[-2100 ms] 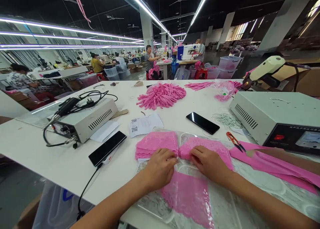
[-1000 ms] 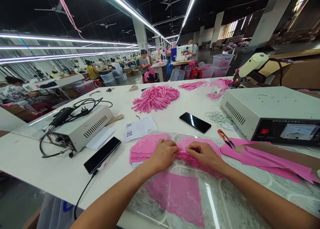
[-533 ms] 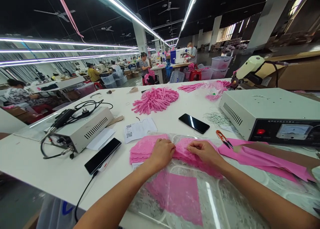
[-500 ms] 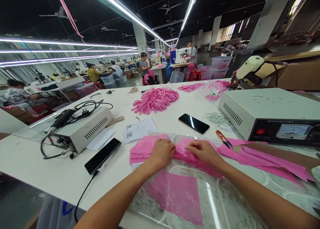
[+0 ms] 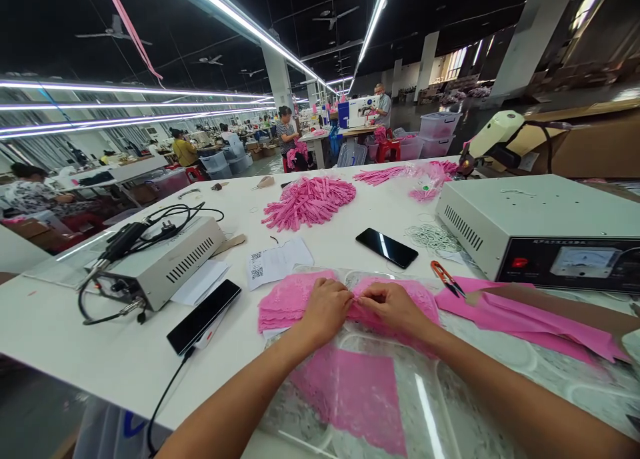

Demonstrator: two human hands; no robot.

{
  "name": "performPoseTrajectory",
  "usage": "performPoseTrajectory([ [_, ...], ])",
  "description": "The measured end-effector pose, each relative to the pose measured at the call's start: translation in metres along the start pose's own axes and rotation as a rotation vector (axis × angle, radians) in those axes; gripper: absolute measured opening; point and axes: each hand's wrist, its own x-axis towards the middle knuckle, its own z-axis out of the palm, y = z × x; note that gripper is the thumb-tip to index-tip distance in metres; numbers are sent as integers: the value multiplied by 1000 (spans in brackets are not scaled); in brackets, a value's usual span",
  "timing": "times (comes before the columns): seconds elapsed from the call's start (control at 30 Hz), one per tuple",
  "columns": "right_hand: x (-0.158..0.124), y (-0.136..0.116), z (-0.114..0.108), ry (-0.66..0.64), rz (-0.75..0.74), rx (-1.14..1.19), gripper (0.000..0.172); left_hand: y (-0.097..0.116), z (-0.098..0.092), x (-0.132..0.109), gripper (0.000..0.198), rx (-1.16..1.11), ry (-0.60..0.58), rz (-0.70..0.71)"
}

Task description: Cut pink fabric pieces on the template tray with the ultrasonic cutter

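The left hand (image 5: 325, 305) lies with fingers curled over the inner end of the left lace stack (image 5: 280, 300); its fingertips are hidden, so whether it grips or only presses cannot be told. The right hand (image 5: 393, 305) has thumb and forefinger pinched together on the inner edge of the right lace stack (image 5: 421, 295), just beside the left hand; the number of layers held is too small to tell. Both stacks lie side by side on clear plastic (image 5: 453, 405). Likely fault: layers slide out of line, caused by soft, thin lace on a slick surface. Second fault: several layers lift together or a scalloped edge stretches, caused by an uneven pinch. Third fault: the right hand snags on the snips (image 5: 447, 277), whose blades point toward the pink cloth (image 5: 545, 319) beyond the right stack. Clearance: the right side is crowded by snips, cloth and the metal box (image 5: 550, 205). The phone (image 5: 387, 247) bounds the far side. Bare table (image 5: 250, 372) offers room left of the left stack, up to the second phone (image 5: 203, 315). Its cable (image 5: 163, 399) runs over the near table edge beside the left forearm and could be caught.
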Motion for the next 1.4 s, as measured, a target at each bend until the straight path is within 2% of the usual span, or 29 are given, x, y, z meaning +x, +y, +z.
performPoseTrajectory([
  [0.2,-4,-2,-12,42,33,168,24,-6,5,-2,15,41,12,12],
  [0.37,-15,-12,-41,207,41,312,24,-10,4,-4,8,59,21,3],
  [0.4,-18,-15,-47,249,34,335,26,-7,2,-4,12,50,37,3],
  [0.47,-24,-22,-57,326,20,372,34,4,-3,-5,22,20,76,2],
  [0.57,-30,-31,-61,405,7,409,47,33,-4,-1,30,-39,123,3],
  [0.63,-33,-35,-60,440,4,426,50,52,3,7,40,-62,138,-2],
  [0.7,-38,-37,-61,477,6,437,51,66,13,15,37,-64,142,-7],
  [0.77,-47,-36,-66,532,10,444,52,72,23,22,29,-54,144,-5],
  [0.87,-67,-30,-82,631,29,447,52,73,28,25,29,-28,157,16],
  [0.97,-91,-22,-95,697,69,442,52,77,26,22,41,0,183,52],
  [1.07,-110,-15,-98,738,120,428,54,93,27,24,59,27,216,101],
  [1.13,-121,-12,-98,764,153,409,55,106,32,28,51,50,233,145],
  [1.27,-148,-7,-100,827,224,326,48,118,42,37,9,94,275,239],
  [1.33,-167,-3,-102,848,266,281,41,118,42,34,5,102,309,291],
  [1.4,-188,3,-103,828,299,164,33,116,40,24,8,101,339,359],
])
